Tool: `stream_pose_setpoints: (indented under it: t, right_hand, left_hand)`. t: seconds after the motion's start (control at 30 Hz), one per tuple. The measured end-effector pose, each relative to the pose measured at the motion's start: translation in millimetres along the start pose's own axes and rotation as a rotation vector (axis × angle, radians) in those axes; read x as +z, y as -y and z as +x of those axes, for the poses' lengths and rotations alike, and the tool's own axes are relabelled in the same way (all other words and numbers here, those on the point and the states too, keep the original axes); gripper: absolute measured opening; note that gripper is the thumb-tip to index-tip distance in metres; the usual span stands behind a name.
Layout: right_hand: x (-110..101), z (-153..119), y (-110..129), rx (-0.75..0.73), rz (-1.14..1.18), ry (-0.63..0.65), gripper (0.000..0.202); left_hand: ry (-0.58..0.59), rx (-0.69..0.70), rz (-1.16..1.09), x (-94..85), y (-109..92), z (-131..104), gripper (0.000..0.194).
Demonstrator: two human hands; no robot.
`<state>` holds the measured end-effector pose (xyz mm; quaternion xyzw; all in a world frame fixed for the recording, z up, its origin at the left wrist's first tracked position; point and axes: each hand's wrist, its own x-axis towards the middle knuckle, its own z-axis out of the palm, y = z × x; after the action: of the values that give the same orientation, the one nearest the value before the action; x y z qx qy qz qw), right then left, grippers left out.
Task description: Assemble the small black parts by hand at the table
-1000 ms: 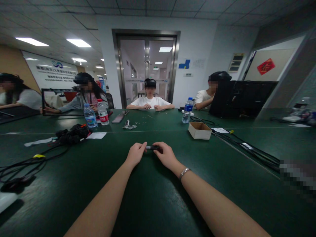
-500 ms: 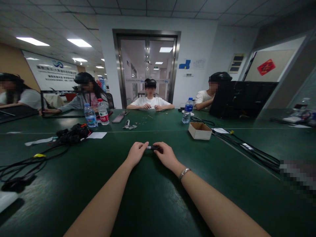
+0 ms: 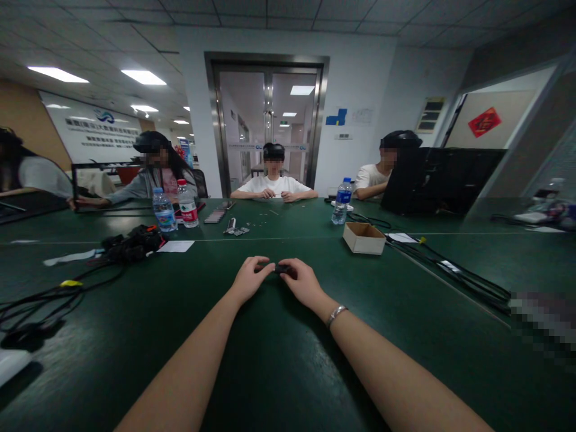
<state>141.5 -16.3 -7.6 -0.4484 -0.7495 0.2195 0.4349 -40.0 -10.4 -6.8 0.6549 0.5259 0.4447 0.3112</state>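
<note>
A small dark object (image 3: 281, 269) lies between my two hands, low over the green table (image 3: 279, 336). My right hand (image 3: 303, 279), with a silver bracelet at its wrist, has thumb and fingers closed on it. The thumb of my left hand (image 3: 249, 279) reaches to the object's left end, and its fingers curl behind. Whether those fingers also grip something is hidden. Exactly what the dark object is, I cannot make out.
An open cardboard box (image 3: 363, 239) stands right of centre, near a water bottle (image 3: 342, 202). Two bottles, white paper (image 3: 176, 246) and black gear (image 3: 132, 243) lie left. Cables run along both sides. Several people sit across the table.
The left thumb has moved slightly right, and the silvery end that showed between the hands is now covered. My right hand has barely moved.
</note>
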Motion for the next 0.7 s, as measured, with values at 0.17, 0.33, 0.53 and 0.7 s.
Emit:
stream_pose_setpoints:
  t: [0.17,0.33,0.53,0.7]
  right_hand:
    - [0.3,0.3,-1.4,-0.006,-0.018,-0.002,0.027]
    - [0.1,0.7,-2.8,0.004,-0.012,-0.015,0.027]
    - [-0.2,-0.3,1.0,0.013,-0.015,0.006,0.027]
    - [-0.6,-0.2,2.4,0.017,-0.013,0.007,0.027]
  left_hand:
    - [0.044,0.042,0.218,-0.6,0.7,2.9,0.052]
    - [0.070,0.076,0.025,-2.7,0.3,-2.4,0.025]
    - [0.060,-0.011,0.018,-1.2,-1.2,-1.3,0.036]
    - [0.094,0.026,0.161,-2.0,-6.1,-0.9,0.044]
